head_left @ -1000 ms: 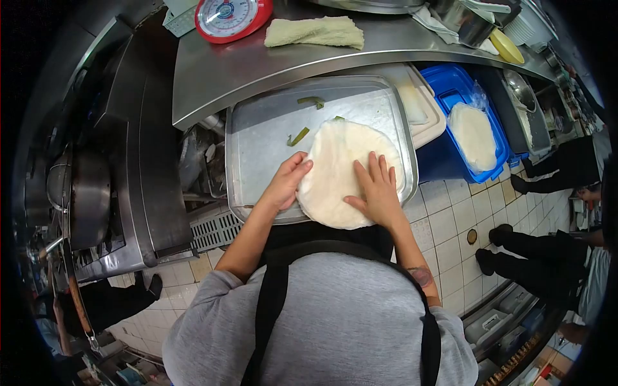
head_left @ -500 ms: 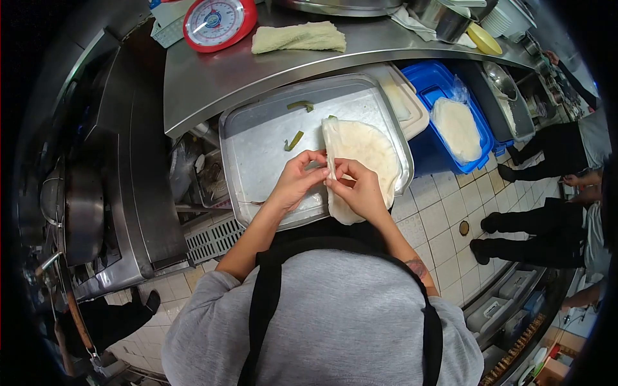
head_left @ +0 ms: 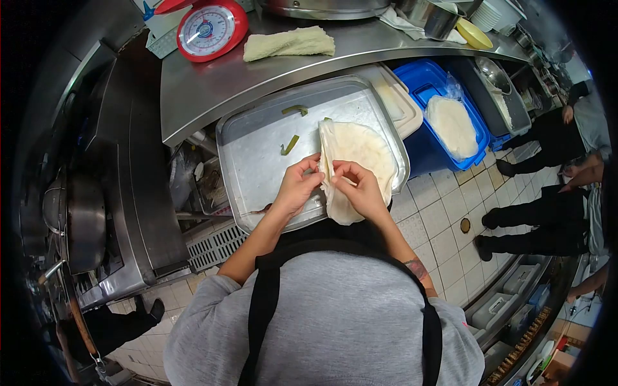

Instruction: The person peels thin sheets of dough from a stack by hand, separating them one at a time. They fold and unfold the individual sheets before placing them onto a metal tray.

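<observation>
A pale, round, thin sheet, dough-like, lies over the right part of a large metal tray, its left edge folded up. My left hand pinches that folded edge from the left, at about mid-length. Just beside it, my right hand pinches the same edge between thumb and fingers, lying partly over the sheet. On the tray to the left are two green strips, one higher up and one lower. A small dark reddish piece rests near the tray's lower left edge.
A steel counter beyond the tray holds a red scale and a folded cloth. A blue tub with a pale mass stands right. Stove and pan are left. People stand at right; another person's leg shows lower left.
My hands have drawn slightly apart along the sheet's left edge, and the fold between them looks more opened. The view has shifted slightly. People at the right have moved a little.
</observation>
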`<state>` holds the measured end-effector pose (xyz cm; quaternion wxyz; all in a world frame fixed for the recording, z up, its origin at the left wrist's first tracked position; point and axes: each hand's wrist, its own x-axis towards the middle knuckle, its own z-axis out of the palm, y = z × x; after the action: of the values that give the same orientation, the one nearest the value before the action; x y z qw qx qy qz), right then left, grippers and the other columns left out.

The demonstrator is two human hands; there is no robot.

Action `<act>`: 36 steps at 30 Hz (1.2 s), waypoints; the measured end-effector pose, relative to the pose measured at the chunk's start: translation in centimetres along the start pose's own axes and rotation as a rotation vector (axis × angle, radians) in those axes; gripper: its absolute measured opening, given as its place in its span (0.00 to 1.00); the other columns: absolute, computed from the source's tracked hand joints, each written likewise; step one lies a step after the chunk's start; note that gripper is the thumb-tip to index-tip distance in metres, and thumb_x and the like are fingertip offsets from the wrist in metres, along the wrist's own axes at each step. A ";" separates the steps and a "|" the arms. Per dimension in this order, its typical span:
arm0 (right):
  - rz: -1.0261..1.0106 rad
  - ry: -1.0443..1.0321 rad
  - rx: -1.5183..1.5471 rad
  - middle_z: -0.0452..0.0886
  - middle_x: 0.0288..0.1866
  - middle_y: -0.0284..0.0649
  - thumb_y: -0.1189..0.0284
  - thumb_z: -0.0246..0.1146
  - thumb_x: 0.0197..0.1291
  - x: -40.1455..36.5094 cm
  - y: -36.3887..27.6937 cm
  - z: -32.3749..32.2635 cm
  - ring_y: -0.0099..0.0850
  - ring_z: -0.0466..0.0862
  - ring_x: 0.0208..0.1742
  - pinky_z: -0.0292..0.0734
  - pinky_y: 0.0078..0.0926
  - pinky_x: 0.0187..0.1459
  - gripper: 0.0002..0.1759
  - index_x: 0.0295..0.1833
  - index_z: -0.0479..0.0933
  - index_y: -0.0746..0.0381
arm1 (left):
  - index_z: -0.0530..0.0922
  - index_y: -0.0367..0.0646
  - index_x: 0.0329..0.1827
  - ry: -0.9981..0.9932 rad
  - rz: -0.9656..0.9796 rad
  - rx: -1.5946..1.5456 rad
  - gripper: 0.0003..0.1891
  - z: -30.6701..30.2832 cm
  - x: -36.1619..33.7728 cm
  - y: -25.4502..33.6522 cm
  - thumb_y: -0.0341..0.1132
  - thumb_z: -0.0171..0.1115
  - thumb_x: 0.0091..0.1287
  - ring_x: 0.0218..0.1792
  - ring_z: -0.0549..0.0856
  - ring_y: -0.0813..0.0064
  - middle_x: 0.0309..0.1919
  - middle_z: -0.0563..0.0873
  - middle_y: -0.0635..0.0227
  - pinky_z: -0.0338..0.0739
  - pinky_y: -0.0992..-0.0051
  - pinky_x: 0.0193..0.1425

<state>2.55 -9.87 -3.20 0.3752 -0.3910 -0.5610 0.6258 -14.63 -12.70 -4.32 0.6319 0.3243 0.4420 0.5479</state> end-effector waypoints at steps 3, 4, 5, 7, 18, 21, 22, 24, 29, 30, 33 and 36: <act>-0.016 0.053 -0.131 0.78 0.53 0.42 0.71 0.68 0.58 -0.1 -1.3 1.0 0.31 0.81 0.51 0.81 0.29 0.49 0.10 0.35 0.78 0.67 | 0.70 0.38 0.31 -0.009 0.066 0.083 0.06 0.6 -0.3 0.0 0.19 0.57 0.62 0.48 0.82 0.76 0.69 0.68 0.52 0.78 0.79 0.48; -0.027 0.067 -0.192 0.79 0.50 0.42 0.71 0.68 0.58 -0.1 -1.4 1.1 0.30 0.82 0.50 0.82 0.29 0.48 0.10 0.35 0.77 0.68 | 0.70 0.38 0.30 -0.008 0.070 0.092 0.06 1.0 -0.5 0.4 0.19 0.57 0.62 0.47 0.82 0.76 0.69 0.67 0.51 0.78 0.80 0.47; -0.043 0.073 -0.217 0.79 0.47 0.42 0.71 0.67 0.59 0.1 -0.9 0.9 0.29 0.82 0.46 0.82 0.27 0.45 0.10 0.35 0.77 0.68 | 0.70 0.38 0.30 -0.008 0.074 0.102 0.06 1.2 -0.6 0.6 0.19 0.56 0.61 0.47 0.82 0.76 0.69 0.67 0.51 0.77 0.80 0.46; -0.075 0.086 -0.270 0.80 0.39 0.41 0.71 0.66 0.60 0.5 0.1 0.5 0.27 0.82 0.40 0.81 0.24 0.39 0.11 0.34 0.75 0.68 | 0.69 0.39 0.29 0.010 0.099 0.132 0.07 0.5 -0.4 -0.1 0.18 0.55 0.60 0.43 0.82 0.78 0.63 0.73 0.51 0.77 0.81 0.43; 0.108 0.160 0.303 0.73 0.27 0.28 0.75 0.59 0.65 1.7 3.7 -2.6 0.14 0.73 0.27 0.76 0.17 0.29 0.11 0.29 0.68 0.62 | 0.67 0.38 0.25 0.252 0.127 0.336 0.08 -3.3 0.9 -0.8 0.19 0.57 0.56 0.20 0.80 0.79 0.21 0.78 0.67 0.75 0.80 0.22; 0.063 0.232 0.143 0.74 0.25 0.30 0.75 0.58 0.65 1.7 3.3 -3.3 0.16 0.75 0.27 0.79 0.19 0.30 0.12 0.27 0.69 0.63 | 0.68 0.37 0.25 0.312 0.125 0.400 0.07 -4.4 1.2 -0.4 0.19 0.57 0.56 0.20 0.83 0.76 0.20 0.79 0.65 0.76 0.78 0.22; 0.037 0.253 0.057 0.74 0.25 0.31 0.75 0.58 0.65 1.8 3.8 -3.9 0.16 0.76 0.26 0.80 0.19 0.30 0.12 0.27 0.69 0.63 | 0.68 0.37 0.25 0.327 0.126 0.421 0.07 -4.9 1.5 -0.4 0.19 0.57 0.56 0.21 0.83 0.76 0.20 0.79 0.64 0.76 0.78 0.21; 0.003 0.343 -0.096 0.74 0.21 0.32 0.73 0.59 0.63 2.2 4.1 -4.3 0.18 0.73 0.22 0.76 0.19 0.26 0.14 0.25 0.69 0.65 | 0.69 0.37 0.25 0.369 0.139 0.471 0.06 -5.6 2.2 -0.5 0.19 0.56 0.55 0.19 0.82 0.76 0.19 0.79 0.64 0.75 0.78 0.20; -0.049 0.323 -0.380 0.68 0.19 0.28 0.72 0.61 0.61 3.4 8.2 -4.8 0.16 0.68 0.20 0.63 0.20 0.20 0.13 0.26 0.68 0.62 | 0.73 0.35 0.31 0.401 0.289 0.920 0.05 -6.4 4.0 0.3 0.20 0.59 0.53 0.27 0.83 0.65 0.26 0.79 0.60 0.77 0.70 0.31; -0.066 0.322 -0.497 0.68 0.19 0.32 0.72 0.63 0.58 3.3 7.3 -4.1 0.21 0.69 0.22 0.67 0.25 0.24 0.12 0.28 0.68 0.64 | 0.74 0.35 0.33 0.392 0.470 1.110 0.06 -5.4 3.7 1.0 0.20 0.60 0.53 0.32 0.82 0.61 0.29 0.79 0.59 0.76 0.67 0.37; -0.132 0.327 -0.448 0.76 0.30 0.47 0.73 0.63 0.49 3.5 6.5 -2.6 0.37 0.77 0.31 0.74 0.36 0.36 0.20 0.49 0.71 0.65 | 0.76 0.36 0.42 0.340 0.820 1.320 0.13 0.0 2.4 2.9 0.22 0.61 0.51 0.47 0.75 0.50 0.41 0.75 0.53 0.70 0.60 0.55; -0.032 0.263 -0.441 0.80 0.46 0.62 0.78 0.61 0.47 3.8 4.5 -2.5 0.52 0.83 0.48 0.77 0.43 0.51 0.29 0.60 0.70 0.69 | 0.75 0.35 0.45 0.071 0.768 1.220 0.15 1.8 3.2 1.5 0.21 0.59 0.53 0.50 0.74 0.50 0.44 0.74 0.51 0.69 0.60 0.57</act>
<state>3.09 -5.77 -8.15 0.3604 -0.5324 -0.6365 0.4262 -13.54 -9.10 -2.88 0.0862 0.7339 0.5441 0.3973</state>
